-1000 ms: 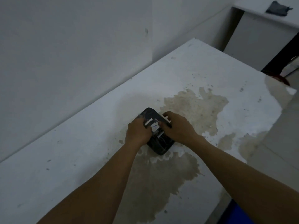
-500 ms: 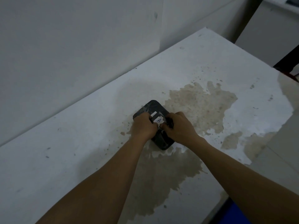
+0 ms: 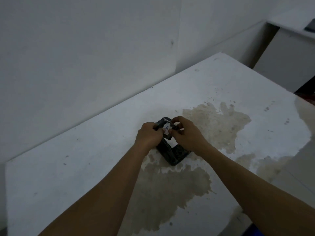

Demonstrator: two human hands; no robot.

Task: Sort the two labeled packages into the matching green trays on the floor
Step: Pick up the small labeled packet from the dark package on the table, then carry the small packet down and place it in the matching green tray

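Note:
A dark package with a white label marked "A" (image 3: 166, 128) is gripped from both sides by my left hand (image 3: 148, 136) and my right hand (image 3: 189, 135). Its labelled top is raised off the white table (image 3: 85, 159). Below my hands more dark wrapping (image 3: 172, 155) rests on the table. I cannot tell whether that is the same package's lower part or a second package underneath. No green tray is in view.
The table top carries a large brownish stain (image 3: 213, 120) around and in front of the package. A white wall (image 3: 85, 57) runs along the table's far edge. A white cabinet (image 3: 286, 53) stands beyond the table's right corner.
Both hands have closed in tighter on the labelled package and tipped its top up from lying flat. The camera view has shifted slightly.

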